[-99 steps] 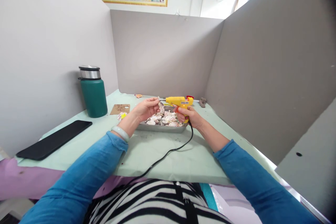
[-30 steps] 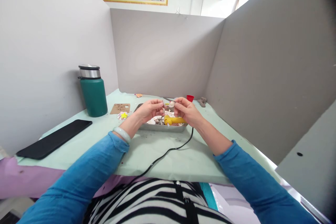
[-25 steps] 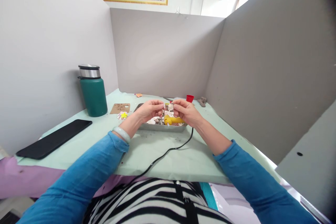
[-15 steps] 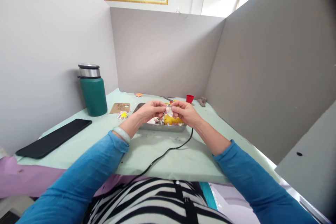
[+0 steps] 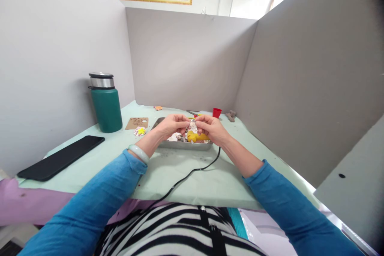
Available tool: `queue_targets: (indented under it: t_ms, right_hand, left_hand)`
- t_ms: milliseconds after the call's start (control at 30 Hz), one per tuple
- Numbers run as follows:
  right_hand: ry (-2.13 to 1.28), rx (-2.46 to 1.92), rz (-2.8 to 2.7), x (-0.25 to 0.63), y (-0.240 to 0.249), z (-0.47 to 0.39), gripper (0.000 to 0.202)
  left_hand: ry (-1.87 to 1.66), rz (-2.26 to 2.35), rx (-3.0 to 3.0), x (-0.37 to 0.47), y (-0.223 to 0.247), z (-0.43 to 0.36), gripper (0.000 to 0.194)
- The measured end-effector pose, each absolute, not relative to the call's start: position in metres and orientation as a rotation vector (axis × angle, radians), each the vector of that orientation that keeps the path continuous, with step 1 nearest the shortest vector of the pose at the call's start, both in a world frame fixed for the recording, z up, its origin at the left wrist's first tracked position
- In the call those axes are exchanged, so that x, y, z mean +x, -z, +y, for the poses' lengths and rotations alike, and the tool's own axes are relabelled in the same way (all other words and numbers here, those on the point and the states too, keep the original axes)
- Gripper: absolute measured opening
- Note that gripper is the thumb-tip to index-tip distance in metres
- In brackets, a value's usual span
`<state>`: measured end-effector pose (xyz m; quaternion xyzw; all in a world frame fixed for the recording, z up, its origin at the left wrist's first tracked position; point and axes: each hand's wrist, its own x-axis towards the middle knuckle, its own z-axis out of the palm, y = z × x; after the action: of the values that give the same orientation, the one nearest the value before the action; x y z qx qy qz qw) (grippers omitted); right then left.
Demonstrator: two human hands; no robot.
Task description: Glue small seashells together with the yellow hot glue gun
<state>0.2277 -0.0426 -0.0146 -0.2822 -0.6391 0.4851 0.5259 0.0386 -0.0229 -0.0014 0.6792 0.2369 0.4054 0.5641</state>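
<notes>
Pale speckled shell point(image 5: 193, 126): raised above the tray point(image 5: 186, 147), between left hand point(image 5: 171, 125) and right hand point(image 5: 213, 129); perhaps two pieces pressed together, too small to be sure.
Left grip: thumb and fingertips clamped on one side of the shell.
Right grip: thumb and fingertips clamped on its other side, close to the left ones.
Yellow glue gun point(image 5: 197, 137): lying in the tray on the loose shells point(image 5: 174, 138), just below the hands in view.
Tray: metal, shallow, partly hidden by both hands.
Black cable point(image 5: 193, 171): curving from beside the tray towards the person's lap.
Flower ornament point(image 5: 141, 131): left of the tray, yellow centre, near a brown card point(image 5: 137, 123).
Red cup point(image 5: 217, 113): behind the right hand.
Green bottle point(image 5: 107, 110): upright at the left, behind a black slab point(image 5: 63, 158).
Worktop point(image 5: 234, 172): covered in pale green.
</notes>
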Motion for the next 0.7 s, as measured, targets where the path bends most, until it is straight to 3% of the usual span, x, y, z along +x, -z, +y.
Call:
queue_targets:
  t_ms: [700]
  right_hand:
    - [-1.184, -0.707, -1.468, 0.2264, 0.0125, -0.045, 0.027]
  left_hand:
    - [-0.963, 0.631, 1.698, 0.0365, 0.0005, -0.0236, 0.025]
